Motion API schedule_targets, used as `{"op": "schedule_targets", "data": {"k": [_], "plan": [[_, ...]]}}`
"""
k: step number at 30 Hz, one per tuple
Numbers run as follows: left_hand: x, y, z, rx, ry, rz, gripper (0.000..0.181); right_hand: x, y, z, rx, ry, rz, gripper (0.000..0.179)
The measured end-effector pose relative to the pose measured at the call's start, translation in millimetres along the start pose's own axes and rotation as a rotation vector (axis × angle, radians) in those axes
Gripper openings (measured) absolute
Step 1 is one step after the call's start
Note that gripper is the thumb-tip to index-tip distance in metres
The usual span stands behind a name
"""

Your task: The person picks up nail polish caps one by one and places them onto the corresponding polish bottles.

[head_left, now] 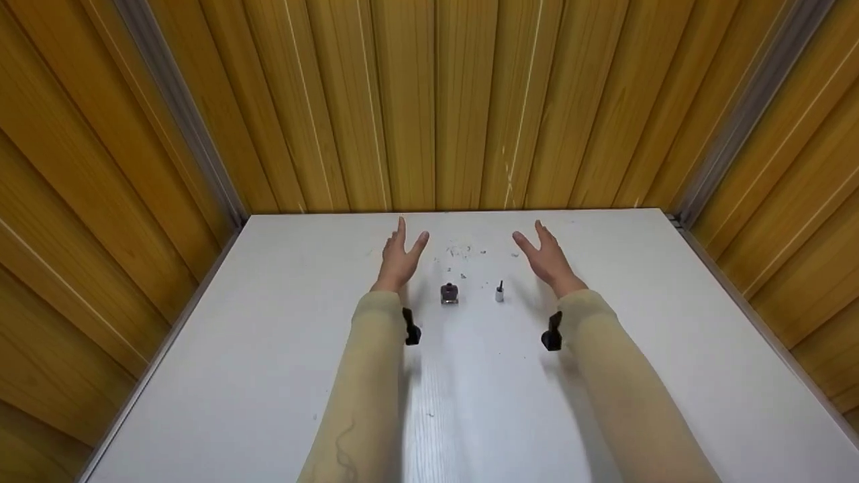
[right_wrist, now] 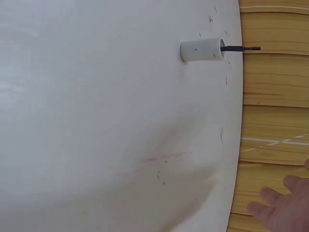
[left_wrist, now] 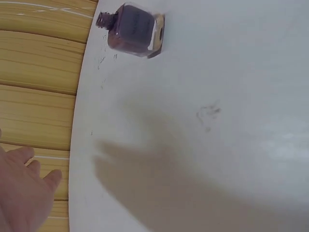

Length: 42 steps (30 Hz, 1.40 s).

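Observation:
An uncapped nail polish bottle (head_left: 449,294), dark purple with a bare threaded neck, stands upright on the white table. To its right the white nail polish cap (head_left: 499,295) stands on its end, its dark brush pointing up. My left hand (head_left: 397,260) is held to the left of the bottle, fingers straight and thumb spread, touching nothing. On the other side, my right hand (head_left: 547,260) hovers to the right of the cap with fingers extended and nothing in it. The left wrist view shows the bottle's neck and glass base close up.
Small dark and reddish marks (head_left: 460,251) dot the white tabletop (head_left: 268,376) beyond the bottle. A yellow wood-look panel wall (head_left: 463,107) rises along the back edge, with similar panels at both sides. Each wrist carries a small black camera (head_left: 552,333).

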<state>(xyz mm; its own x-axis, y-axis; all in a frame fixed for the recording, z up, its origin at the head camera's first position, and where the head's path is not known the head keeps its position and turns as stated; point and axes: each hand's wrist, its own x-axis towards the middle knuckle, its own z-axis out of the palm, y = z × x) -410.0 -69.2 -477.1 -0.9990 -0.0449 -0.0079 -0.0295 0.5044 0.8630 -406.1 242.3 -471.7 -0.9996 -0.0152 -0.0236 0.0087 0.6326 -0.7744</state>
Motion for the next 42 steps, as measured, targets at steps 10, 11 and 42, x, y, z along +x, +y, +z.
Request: {"op": "schedule_targets", "data": {"k": [10,11,42], "plan": [[-16.1,-22.5,23.2,-0.412,-0.031,-0.069,0.074,-17.9,11,31,0.529,0.004,0.016,0.079],[-17.4,-23.9,25.2,-0.433,-0.035,-0.07,0.073,-19.8,12,34,0.571,0.002,0.017,0.078],[-44.2,-46.4,53.8,-0.295,-0.201,0.104,0.061,-41.9,44,64,0.472,-0.016,-0.011,0.052]]}}
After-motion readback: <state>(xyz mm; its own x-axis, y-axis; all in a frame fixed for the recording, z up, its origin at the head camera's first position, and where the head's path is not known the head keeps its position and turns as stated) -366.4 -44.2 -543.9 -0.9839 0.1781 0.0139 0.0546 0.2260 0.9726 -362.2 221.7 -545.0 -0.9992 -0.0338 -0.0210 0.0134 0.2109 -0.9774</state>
